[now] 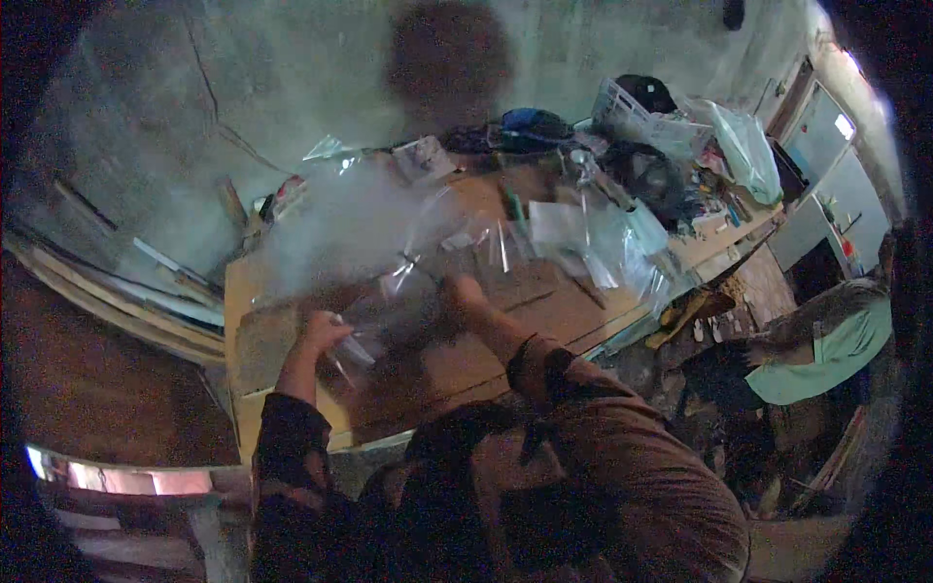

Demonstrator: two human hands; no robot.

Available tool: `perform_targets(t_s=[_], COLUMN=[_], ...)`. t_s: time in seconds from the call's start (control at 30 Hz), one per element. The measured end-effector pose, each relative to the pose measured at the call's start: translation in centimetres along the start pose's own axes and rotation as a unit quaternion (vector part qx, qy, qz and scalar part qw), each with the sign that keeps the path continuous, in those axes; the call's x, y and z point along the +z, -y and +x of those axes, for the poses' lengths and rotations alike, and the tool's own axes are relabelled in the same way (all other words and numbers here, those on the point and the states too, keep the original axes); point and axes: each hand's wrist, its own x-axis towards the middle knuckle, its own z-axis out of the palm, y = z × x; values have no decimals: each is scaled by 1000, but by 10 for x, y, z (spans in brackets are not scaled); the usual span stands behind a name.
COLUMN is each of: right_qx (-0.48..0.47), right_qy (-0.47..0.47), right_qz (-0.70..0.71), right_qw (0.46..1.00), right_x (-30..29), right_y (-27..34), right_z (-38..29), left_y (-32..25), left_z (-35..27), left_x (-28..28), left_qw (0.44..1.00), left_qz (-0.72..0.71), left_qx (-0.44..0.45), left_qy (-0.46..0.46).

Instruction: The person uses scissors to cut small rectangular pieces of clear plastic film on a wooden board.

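My left hand (326, 331) grips the edge of a clear plastic sheet or bag (357, 348) over the left part of a wooden table (466, 364). My right hand (463, 289) reaches over the table's middle, beside shiny clear plastic (404, 270); blur hides its fingertips, so its hold cannot be told. A hazy pale patch, perhaps more clear plastic, covers the table's far left. To the right of my right hand lie a white sheet (557, 222) and more crumpled clear plastic (634, 251).
At the back right stand a white plastic basket (619, 106), a translucent plastic bag (747, 149) and dark bundles (645, 175). A dark blue cap-like item (536, 124) lies by the wall. Light green cloth (824, 372) hangs at the right. Long boards (131, 306) lean at the left.
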Motion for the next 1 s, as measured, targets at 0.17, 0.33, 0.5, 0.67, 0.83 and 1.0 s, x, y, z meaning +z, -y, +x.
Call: perform_targets(t_s=[0.17, 0.33, 0.5, 0.67, 0.83, 1.0], right_qx=[-8, 6, 40, -51, -152, -238], right_qy=[-39, -47, -16, -1, 123, 136], right_qz=[19, 0, -69, -95, -144, -162], right_qw=[999, 999, 997, 994, 970, 948], right_x=[11, 13, 21, 40, 46, 44], right_y=[-3, 18, 3, -20, -48, -38], right_z=[1, -12, -7, 3, 29, 44], left_y=[0, 31, 25, 37, 45, -37], left_z=[26, 30, 31, 28, 34, 23], left_x=[2, 8, 12, 10, 12, 42], left_qw=[996, 995, 996, 995, 996, 946], left_qz=[82, 90, 74, 92, 70, 173], left_qx=[-11, 7, 50, 42, 52, 161], left_qy=[41, 29, 2, -8, 1, -220])
